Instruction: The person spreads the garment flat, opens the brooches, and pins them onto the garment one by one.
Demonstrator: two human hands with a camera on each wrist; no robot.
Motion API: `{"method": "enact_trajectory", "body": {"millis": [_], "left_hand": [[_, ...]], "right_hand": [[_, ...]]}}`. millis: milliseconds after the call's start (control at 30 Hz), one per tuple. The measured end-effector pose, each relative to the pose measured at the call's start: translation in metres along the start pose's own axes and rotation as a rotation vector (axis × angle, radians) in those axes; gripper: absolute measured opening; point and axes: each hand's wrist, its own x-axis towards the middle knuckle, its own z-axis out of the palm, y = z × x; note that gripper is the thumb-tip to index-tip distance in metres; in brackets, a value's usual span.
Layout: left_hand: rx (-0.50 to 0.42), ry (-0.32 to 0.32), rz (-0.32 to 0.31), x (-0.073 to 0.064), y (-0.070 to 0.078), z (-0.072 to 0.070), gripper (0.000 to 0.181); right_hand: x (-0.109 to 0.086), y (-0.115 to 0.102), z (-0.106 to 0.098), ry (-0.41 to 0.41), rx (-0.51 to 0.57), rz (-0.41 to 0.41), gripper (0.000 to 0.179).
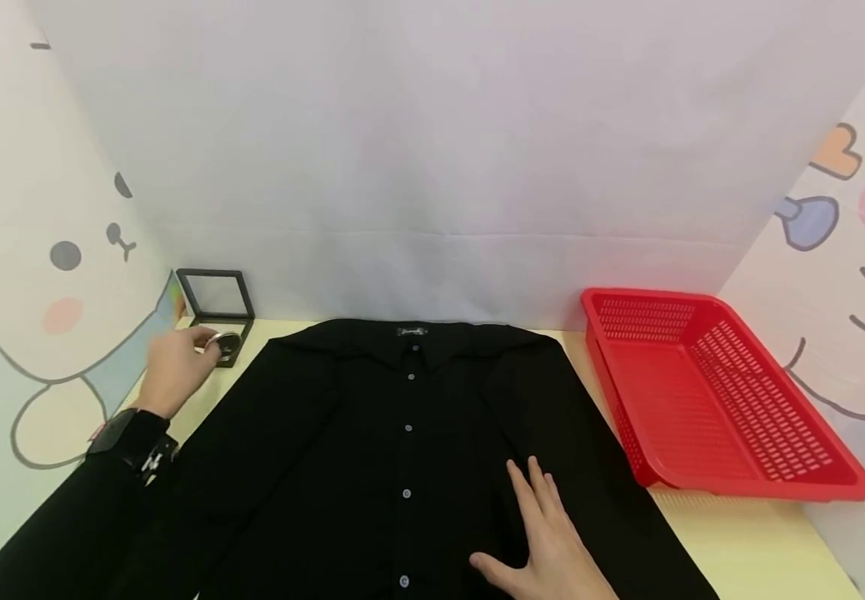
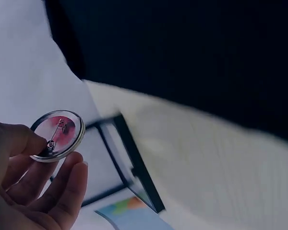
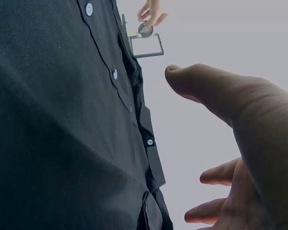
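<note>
Between thumb and fingers, my left hand (image 1: 176,367) pinches a round pin badge (image 2: 60,135). The badge's back faces the left wrist camera, showing a metal safety pin over a shiny, partly reddish surface. Just beyond it stands a small black-framed box (image 1: 217,295), its clear lid raised, at the table's back left. A black button-up shirt (image 1: 357,433) lies spread face up, collar toward the back wall. Over the shirt's right front, my right hand (image 1: 552,550) has its fingers spread and holds nothing; whether it touches the cloth I cannot tell.
A red perforated plastic basket (image 1: 710,400) sits on the right side of the pale yellow table (image 1: 755,533). White cloth (image 1: 462,167) walls off the back, and cartoon-printed panels (image 1: 50,208) stand at both sides.
</note>
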Motion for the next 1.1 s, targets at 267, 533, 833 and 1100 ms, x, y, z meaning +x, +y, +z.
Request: {"method": "enact_trajectory", "body": {"millis": [267, 533, 833, 1100], "left_hand": [[-0.096, 0.023, -0.021, -0.040, 0.054, 0.002, 0.015], [-0.149, 0.021, 0.052, -0.072, 0.097, 0.008, 0.015], [-0.277, -0.059, 0.054, -0.090, 0.138, 0.029, 0.016], [-0.447, -0.172, 0.038, -0.095, 0.178, 0.054, 0.016]], "right_hand": [[0.004, -0.002, 0.003, 0.008, -0.025, -0.072, 0.112], [0.010, -0.009, 0.004, 0.008, -0.050, -0.158, 0.107], [0.023, -0.020, -0.003, 0.034, -0.140, -0.253, 0.102], [0.044, -0.032, -0.007, 0.024, -0.164, -0.365, 0.100]]}}
